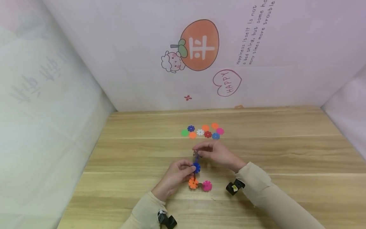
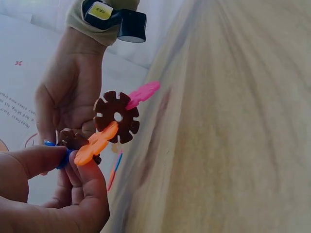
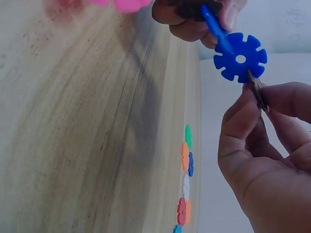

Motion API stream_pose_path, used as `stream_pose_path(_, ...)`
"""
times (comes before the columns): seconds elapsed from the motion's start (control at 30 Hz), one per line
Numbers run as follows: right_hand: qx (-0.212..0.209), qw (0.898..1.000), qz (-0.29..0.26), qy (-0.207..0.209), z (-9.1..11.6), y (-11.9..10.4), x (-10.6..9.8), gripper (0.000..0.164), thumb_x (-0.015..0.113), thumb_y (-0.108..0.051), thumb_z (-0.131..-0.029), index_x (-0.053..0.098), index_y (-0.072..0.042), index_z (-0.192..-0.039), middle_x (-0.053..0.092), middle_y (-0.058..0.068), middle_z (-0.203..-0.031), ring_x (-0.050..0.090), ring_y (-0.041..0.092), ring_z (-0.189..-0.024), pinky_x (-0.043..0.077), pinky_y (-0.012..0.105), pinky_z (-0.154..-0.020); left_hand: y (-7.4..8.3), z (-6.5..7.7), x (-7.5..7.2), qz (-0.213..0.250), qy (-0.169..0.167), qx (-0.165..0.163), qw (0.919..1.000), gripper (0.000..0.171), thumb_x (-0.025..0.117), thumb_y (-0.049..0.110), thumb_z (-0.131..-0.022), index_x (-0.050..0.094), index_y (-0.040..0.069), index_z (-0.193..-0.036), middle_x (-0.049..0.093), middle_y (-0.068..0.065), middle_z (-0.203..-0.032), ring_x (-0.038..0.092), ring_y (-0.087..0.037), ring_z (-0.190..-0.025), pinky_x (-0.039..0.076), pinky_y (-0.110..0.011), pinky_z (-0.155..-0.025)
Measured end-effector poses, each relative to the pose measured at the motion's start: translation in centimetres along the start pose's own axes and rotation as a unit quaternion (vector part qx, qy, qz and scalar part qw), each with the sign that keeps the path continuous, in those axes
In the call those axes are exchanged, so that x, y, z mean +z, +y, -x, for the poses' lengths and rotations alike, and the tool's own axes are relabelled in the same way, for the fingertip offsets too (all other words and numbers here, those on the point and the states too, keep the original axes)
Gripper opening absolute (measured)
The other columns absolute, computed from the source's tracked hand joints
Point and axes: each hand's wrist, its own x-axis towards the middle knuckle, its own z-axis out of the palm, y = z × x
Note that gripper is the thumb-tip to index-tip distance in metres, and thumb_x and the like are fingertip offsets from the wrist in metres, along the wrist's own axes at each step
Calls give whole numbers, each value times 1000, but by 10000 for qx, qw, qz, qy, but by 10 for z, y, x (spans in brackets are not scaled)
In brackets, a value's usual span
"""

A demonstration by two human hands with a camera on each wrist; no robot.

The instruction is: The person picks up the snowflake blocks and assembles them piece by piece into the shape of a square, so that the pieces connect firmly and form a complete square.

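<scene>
Notched plastic snowflake discs are slotted together into a chain held over the table. My left hand [image 1: 178, 175] pinches a blue disc [image 1: 197, 168] between thumb and fingers. Below it in the head view hangs an orange disc [image 1: 193, 183], joined through a brown disc [image 2: 130, 127] to a pink disc [image 1: 207, 186]. At the chain's upper end, my right hand [image 1: 219, 155] pinches another brown disc [image 3: 256, 90] edge-on. In the right wrist view, that brown disc meets a notch of a second blue disc [image 3: 252, 46], which joins the blue one by the left hand.
Loose discs lie in a cluster beyond the hands, among them a green disc [image 1: 185, 133], a white disc [image 1: 200, 132], a red disc [image 1: 207, 134] and a pink loose disc [image 1: 220, 131]. A printed cloth [image 1: 143, 63] hangs behind the wooden table [image 1: 286, 140].
</scene>
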Motion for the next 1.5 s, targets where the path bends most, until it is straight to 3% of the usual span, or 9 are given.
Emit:
stream_pose_path(0.13,-82,9999,-31,-100,-2,2,1,29,63,-14,-96,65,-6,-124,72,4,-112,67,18,-103,53,42,-98,-4,0,1,35,-82,-64,9999,11,61,7,-96,60,-2,-102,69,-6,-93,65,-13,-81,59,-26,-77)
stream_pose_path(0.33,-250,9996,-143,-66,-5,7,2,20,69,-8,-90,66,-3,-109,71,10,-101,67,18,-92,56,30,-87,-6,1,-1,-109,-197,-78,9997,13,61,5,-95,59,-4,-105,70,-9,-96,67,-13,-83,60,-28,-82)
stream_pose_path(0.47,-369,9993,-59,-95,-6,8,3,15,69,-6,-90,68,-6,-105,72,7,-99,68,17,-91,57,27,-85,-3,1,-5,-608,-227,49,9979,17,61,9,-96,62,-3,-107,70,-11,-101,68,-15,-88,59,-31,-87)
stream_pose_path(0.6,-363,9992,-39,-146,-7,5,4,14,69,-7,-90,69,-9,-104,72,4,-99,68,18,-92,57,30,-87,2,0,-8,-1153,42,266,9930,24,62,19,-97,66,1,-111,69,-9,-106,66,-16,-93,58,-32,-88)
stream_pose_path(0.77,-291,9996,1,-43,-5,3,5,14,71,-10,-89,70,-9,-103,72,5,-95,67,19,-90,56,30,-85,7,-7,-10,-817,436,445,9947,33,65,29,-96,64,4,-118,69,-9,-110,66,-20,-103,55,-33,-94)
stream_pose_path(1.07,-229,9997,79,103,-1,9,4,16,67,-19,-94,70,-10,-106,72,4,-101,66,17,-94,55,32,-89,9,-17,-8,-488,548,728,9946,25,69,17,-92,68,2,-113,71,-9,-107,68,-17,-99,57,-33,-92)
stream_pose_path(1.27,114,9959,550,713,-1,18,-16,31,61,-22,-97,65,0,-119,70,12,-107,66,24,-92,59,36,-81,10,-14,-11,-327,541,589,9963,24,68,9,-90,67,2,-113,72,-9,-105,69,-17,-92,59,-33,-87)
stream_pose_path(1.5,627,9736,1603,1499,-3,38,-38,29,65,-12,-92,65,5,-116,70,18,-107,66,28,-99,58,41,-88,12,-12,-12,-327,464,509,9971,23,70,7,-88,67,2,-111,71,-9,-101,68,-19,-89,59,-33,-83)
